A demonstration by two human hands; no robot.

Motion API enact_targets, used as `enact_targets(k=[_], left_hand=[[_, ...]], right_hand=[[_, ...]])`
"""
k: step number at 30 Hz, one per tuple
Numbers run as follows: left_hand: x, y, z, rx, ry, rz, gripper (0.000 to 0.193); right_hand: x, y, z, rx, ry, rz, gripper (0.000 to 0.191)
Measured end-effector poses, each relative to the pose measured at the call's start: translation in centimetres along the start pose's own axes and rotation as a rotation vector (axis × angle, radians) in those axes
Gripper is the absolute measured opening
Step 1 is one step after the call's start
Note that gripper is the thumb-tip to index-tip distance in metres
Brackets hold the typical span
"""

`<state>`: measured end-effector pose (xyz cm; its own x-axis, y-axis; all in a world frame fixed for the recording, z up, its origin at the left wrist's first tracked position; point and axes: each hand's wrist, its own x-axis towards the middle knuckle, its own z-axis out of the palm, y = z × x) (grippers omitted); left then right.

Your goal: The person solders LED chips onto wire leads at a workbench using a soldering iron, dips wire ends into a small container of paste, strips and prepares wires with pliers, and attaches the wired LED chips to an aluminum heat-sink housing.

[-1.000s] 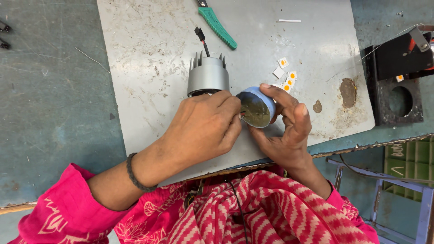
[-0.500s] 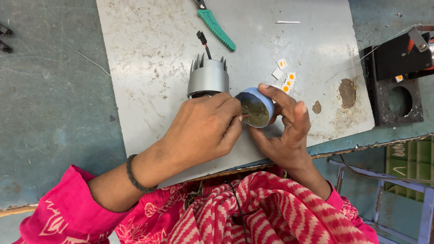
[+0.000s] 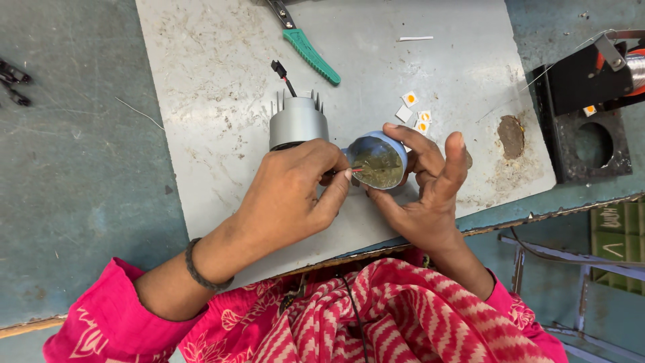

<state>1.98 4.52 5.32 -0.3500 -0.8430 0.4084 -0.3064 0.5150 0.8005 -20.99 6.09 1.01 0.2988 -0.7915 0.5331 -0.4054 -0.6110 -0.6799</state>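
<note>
My right hand (image 3: 422, 195) holds a small round blue container (image 3: 379, 160) tilted toward me, with greenish-brown paste inside. My left hand (image 3: 290, 195) pinches a thin red-tipped stick (image 3: 355, 171) whose tip reaches into the container. Just behind my left hand stands a grey finned metal cylinder (image 3: 297, 119) with a black-plugged wire (image 3: 282, 72) coming out of its top. Several small white squares with orange centres (image 3: 416, 114) lie on the grey metal sheet (image 3: 215, 81) behind the container.
Green-handled pliers (image 3: 306, 46) lie at the sheet's far edge, with a white stick (image 3: 414, 38) to their right. A brown stain (image 3: 512, 136) marks the sheet. A black block with a round hole (image 3: 591, 144) and a wire spool (image 3: 631, 67) sit at right.
My right fingers have spread apart, and the container now faces me more openly. My left hand has drawn back slightly, showing the thin stick dipping into the paste.
</note>
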Motion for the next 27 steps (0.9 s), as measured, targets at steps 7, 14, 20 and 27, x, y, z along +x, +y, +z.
enact_targets(k=[7,14,20,27], left_hand=[[0.11,0.06,0.00,0.028,0.010,-0.003,0.010],[-0.19,0.03,0.02,0.036,0.009,-0.009,0.012],[-0.22,-0.10,0.01,0.089,0.001,0.002,0.014],[-0.17,-0.09,0.12,0.108,-0.014,0.007,0.011]], right_hand=[[0.21,-0.14,-0.05,-0.017,0.005,-0.010,0.130],[0.14,-0.22,0.19,-0.050,0.012,-0.022,0.131],[0.06,-0.19,0.12,-0.030,-0.009,-0.032,0.130],[0.30,-0.21,0.08,-0.027,-0.028,-0.059,0.129]])
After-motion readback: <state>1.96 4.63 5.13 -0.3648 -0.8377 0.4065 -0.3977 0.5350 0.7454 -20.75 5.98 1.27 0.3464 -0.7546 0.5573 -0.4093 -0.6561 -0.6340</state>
